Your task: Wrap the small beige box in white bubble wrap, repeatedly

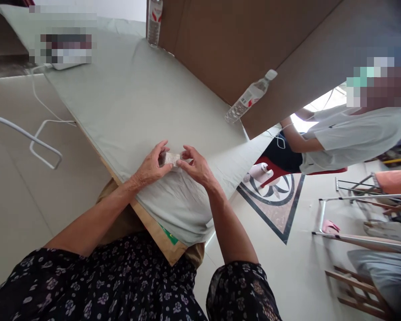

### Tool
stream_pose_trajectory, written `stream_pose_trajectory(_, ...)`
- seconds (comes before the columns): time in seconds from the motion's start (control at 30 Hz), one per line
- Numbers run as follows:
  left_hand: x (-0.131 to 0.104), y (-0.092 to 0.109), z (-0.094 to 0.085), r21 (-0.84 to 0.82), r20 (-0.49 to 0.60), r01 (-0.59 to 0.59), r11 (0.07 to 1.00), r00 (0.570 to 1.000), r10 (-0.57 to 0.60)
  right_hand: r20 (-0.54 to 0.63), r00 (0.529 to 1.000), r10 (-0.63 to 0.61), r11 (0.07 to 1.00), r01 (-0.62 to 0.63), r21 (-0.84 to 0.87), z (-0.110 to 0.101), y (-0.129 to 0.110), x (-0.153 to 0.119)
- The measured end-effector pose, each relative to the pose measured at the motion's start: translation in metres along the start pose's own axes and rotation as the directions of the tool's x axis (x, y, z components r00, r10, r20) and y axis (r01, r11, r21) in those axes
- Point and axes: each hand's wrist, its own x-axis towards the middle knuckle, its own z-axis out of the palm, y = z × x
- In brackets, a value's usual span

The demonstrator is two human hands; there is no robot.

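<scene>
Between my two hands is a small pale block (171, 159), its exact kind too small to make out. From the left side, my left hand (153, 162) closes on it, thumb along the near edge and fingers curled behind. My right hand (195, 166) grips the opposite end, with its thumb against the near face and its fingers bent above. Under both hands lies a pale cloth (120, 111) draped over the table, wrinkled close to me.
A brown cardboard panel (203, 49) stands across the table. One water bottle (249, 100) leans against it; another bottle (154, 22) stands at its far end. At right sits a person in a white shirt (350, 142). A white cable (36, 96) hangs off the left edge.
</scene>
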Motion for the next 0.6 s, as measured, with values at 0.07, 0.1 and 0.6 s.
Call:
stream_pose_trajectory(0.07,0.000,-0.001,0.000,-0.015,0.016,-0.012,1.000,1.000,0.012,0.008,1.000,-0.010,1.000,0.010,0.021,0.004,0.002,0.000)
stream_pose_trajectory(0.1,0.000,-0.001,0.000,-0.022,0.025,-0.017,1.000,1.000,0.018,0.005,0.999,-0.033,0.999,0.033,0.013,0.006,0.003,-0.001)
stream_pose_trajectory(0.6,0.000,-0.002,-0.001,0.030,0.031,-0.056,0.998,0.998,0.055,-0.084,0.964,-0.253,0.944,0.227,-0.241,0.012,-0.013,0.019)
